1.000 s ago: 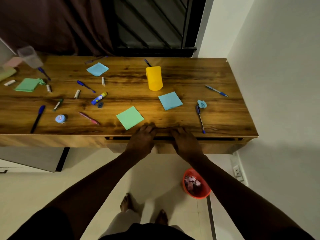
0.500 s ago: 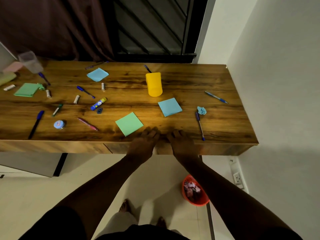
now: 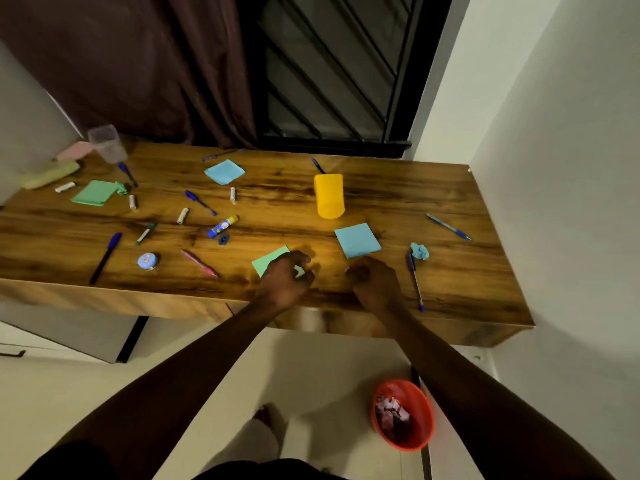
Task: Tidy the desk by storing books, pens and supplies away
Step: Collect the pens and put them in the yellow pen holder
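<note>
Nearest me, down past both forearms, a red bin (image 3: 415,441) sits on the floor below the desk's right end. A second ago both hands were pressed against the drawer front under the desk edge (image 3: 173,303), with a dark gap showing there; now that gap is gone and the hands have come up onto the top. I read that as the drawer shut and the sorting about to start.

My left hand (image 3: 285,282) lies on the near green sticky-note pad (image 3: 268,261), its fingers curled over the pad's right corner; whether they pinch it or only rest, I cannot tell. My right hand (image 3: 375,284) is loosely fisted on bare wood, holding nothing that I can see. Just beyond its knuckles lies a blue sticky-note pad (image 3: 356,240); to the right of them are a blue pen (image 3: 415,282) and a crumpled blue paper (image 3: 419,251).

Left of the left fingers lie a pink pen (image 3: 200,263), a round tin (image 3: 148,260), a glue stick (image 3: 223,226) and more pens. Farther back stands the yellow cup (image 3: 329,195), the likely home for pens. Everything is still scattered, so the tidying is barely begun.
</note>
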Demonstrator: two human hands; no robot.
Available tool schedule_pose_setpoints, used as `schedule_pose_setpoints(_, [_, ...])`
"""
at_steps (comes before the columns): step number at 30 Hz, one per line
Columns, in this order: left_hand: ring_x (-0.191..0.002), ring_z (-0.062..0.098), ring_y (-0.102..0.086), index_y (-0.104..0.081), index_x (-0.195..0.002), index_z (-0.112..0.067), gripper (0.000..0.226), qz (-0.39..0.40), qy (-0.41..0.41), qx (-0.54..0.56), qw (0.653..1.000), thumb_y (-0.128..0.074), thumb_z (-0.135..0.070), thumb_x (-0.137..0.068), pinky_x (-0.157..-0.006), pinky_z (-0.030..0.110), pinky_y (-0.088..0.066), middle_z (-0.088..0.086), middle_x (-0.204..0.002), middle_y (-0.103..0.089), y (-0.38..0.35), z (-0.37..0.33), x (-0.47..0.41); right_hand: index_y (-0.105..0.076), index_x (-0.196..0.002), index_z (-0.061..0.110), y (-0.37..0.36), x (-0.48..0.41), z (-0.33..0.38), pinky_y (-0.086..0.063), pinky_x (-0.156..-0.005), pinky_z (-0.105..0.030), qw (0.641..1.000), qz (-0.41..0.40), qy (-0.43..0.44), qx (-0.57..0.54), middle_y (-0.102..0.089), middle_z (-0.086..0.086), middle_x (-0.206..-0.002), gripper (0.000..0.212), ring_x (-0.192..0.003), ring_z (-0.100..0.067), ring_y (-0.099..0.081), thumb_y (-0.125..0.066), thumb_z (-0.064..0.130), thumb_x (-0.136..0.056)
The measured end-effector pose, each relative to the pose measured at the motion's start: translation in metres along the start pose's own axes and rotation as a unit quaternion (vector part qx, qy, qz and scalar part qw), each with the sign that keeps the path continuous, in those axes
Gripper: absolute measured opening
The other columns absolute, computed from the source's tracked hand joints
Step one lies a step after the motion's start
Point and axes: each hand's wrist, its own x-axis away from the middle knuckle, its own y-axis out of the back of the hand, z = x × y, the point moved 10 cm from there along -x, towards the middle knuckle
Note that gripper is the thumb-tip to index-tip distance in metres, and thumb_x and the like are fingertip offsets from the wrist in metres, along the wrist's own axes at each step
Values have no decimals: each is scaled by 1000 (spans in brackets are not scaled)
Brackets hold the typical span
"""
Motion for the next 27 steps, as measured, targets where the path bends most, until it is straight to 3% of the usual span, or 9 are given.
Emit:
schedule_pose_setpoints(5, [-98,12,-68,-69,-116,-20,30,-21,2,41,999,-74,-29,-89,-80,24,-50,-11,-111,-68,24,0,-36,-70,-119,14,5,-36,27,-46,-94,-25,990,-13,-51,-128,-70,0,-124,32,-116,-17,-64,-66,37,-97])
schedule_pose_setpoints(8, [-102,12,-66,-69,-117,-18,30,-19,16,87,996,-74,-30,-90,-89,28,-52,-6,-112,-70,30,4,-71,-69,-105,19,3,-66,32,-50,-80,-22,982,-25,-80,-168,-70,-2,-123,13,-108,-16,-65,-68,29,-96])
schedule_pose_setpoints(10, [-107,18,-66,-66,-122,-17,34,-7,27,113,993,-73,-27,-90,-91,33,-53,0,-120,-68,31,4,-94,-68,-113,15,2,-86,40,-45,-78,-24,981,-24,-88,-172,-70,-2,-126,24,-114,-20,-64,-69,32,-96])
schedule_pose_setpoints(14, [-107,20,-64,-63,-128,-19,40,-2,85,158,984,-72,-27,-90,-92,35,-52,-1,-119,-63,30,8,-144,-61,-138,15,3,-128,51,-42,-92,-30,978,-32,-109,-176,-64,-4,-139,51,-127,-27,-59,-67,44,-96])
schedule_pose_setpoints(17, [-99,27,-66,-63,-116,-27,35,28,131,238,962,-71,-34,-82,-89,44,-55,8,-119,-69,20,11,-177,-60,-138,16,2,-158,59,-48,-93,-39,968,-41,-134,-207,-64,-7,-137,51,-122,-30,-61,-68,43,-96])
schedule_pose_setpoints(20, [-85,24,-61,-62,-111,-20,16,50,163,322,931,-64,-17,-96,-79,44,-51,19,-116,-68,13,5,-203,-65,-132,17,-3,-183,64,-51,-90,-40,959,-49,-147,-239,-69,-8,-129,46,-116,-31,-63,-67,42,-94])
schedule_pose_setpoints(24, [-123,30,-57,-57,-135,-20,37,115,229,369,893,-57,-35,-102,-86,42,-54,10,-141,-57,-10,5,-231,-64,-136,22,-11,-207,65,-50,-102,-46,948,-48,-179,-260,-64,-7,-135,42,-120,-29,-59,-62,42,-99])
schedule_pose_setpoints(27, [-128,29,-53,-49,-145,-24,46,138,257,380,878,-51,-45,-103,-97,47,-53,4,-145,-53,-21,4,-237,-57,-142,21,-22,-215,64,-46,-108,-48,947,-23,-189,-259,-60,-9,-142,49,-123,-29,-57,-56,48,-102])
